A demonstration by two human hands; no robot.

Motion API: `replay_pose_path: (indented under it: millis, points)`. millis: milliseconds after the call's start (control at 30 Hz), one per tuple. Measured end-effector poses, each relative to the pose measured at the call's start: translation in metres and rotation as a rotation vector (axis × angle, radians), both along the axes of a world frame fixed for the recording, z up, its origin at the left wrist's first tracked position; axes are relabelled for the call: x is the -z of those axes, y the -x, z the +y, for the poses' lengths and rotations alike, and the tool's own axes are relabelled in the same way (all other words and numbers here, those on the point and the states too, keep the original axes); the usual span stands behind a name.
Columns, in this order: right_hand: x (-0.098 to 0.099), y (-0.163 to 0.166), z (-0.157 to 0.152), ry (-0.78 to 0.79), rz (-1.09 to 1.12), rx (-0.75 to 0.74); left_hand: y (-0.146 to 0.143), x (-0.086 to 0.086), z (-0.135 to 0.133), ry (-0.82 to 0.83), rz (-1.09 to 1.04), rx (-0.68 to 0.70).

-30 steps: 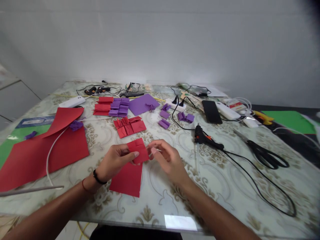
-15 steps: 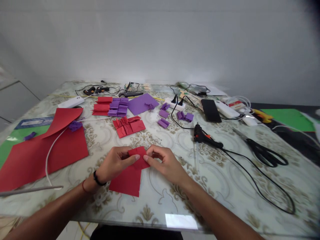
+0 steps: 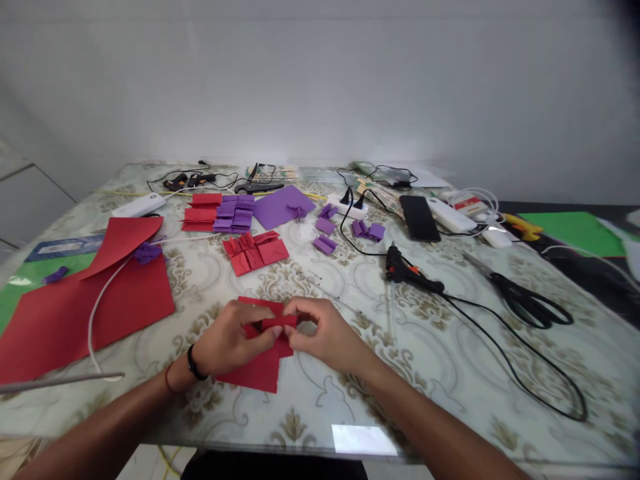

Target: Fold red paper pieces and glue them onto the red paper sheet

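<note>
My left hand point(image 3: 231, 338) and my right hand point(image 3: 320, 333) both pinch a small folded red paper piece point(image 3: 273, 321) low over the table, fingertips meeting at its middle. Under it lies a flat red paper square point(image 3: 255, 372). A cluster of folded red pieces point(image 3: 256, 251) lies farther back, with stacks of purple folded pieces point(image 3: 237, 215) and red ones point(image 3: 201, 212) behind that.
Large red sheets point(image 3: 75, 303) with a white cable lie left. A black glue gun point(image 3: 410, 275) with its cord and black scissors point(image 3: 527, 303) lie right. A phone point(image 3: 419, 217), power strip point(image 3: 350, 207), purple sheet point(image 3: 283, 205) and chargers sit at the back.
Both hands lowered the folded red piece from above the table down onto the red square, and my right hand closed onto it.
</note>
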State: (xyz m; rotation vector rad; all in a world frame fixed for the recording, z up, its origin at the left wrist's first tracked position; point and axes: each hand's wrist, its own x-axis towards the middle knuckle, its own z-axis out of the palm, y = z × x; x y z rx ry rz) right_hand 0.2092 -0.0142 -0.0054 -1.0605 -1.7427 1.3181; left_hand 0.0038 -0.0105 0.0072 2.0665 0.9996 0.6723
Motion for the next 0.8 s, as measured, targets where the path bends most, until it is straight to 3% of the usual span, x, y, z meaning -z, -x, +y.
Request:
replay_pose_path:
  millis: [300, 567, 800]
  points:
    - [0.001, -0.005, 0.002, 0.012, 0.031, -0.063, 0.006, 0.002, 0.002, -0.046, -0.024, 0.017]
    - [0.001, -0.012, 0.010, 0.009, 0.126, -0.040, 0.007, -0.001, 0.005, 0.045, -0.078, -0.035]
    - [0.004, -0.003, 0.004, -0.099, 0.035, -0.007, 0.004, 0.004, 0.005, 0.182, -0.208, -0.076]
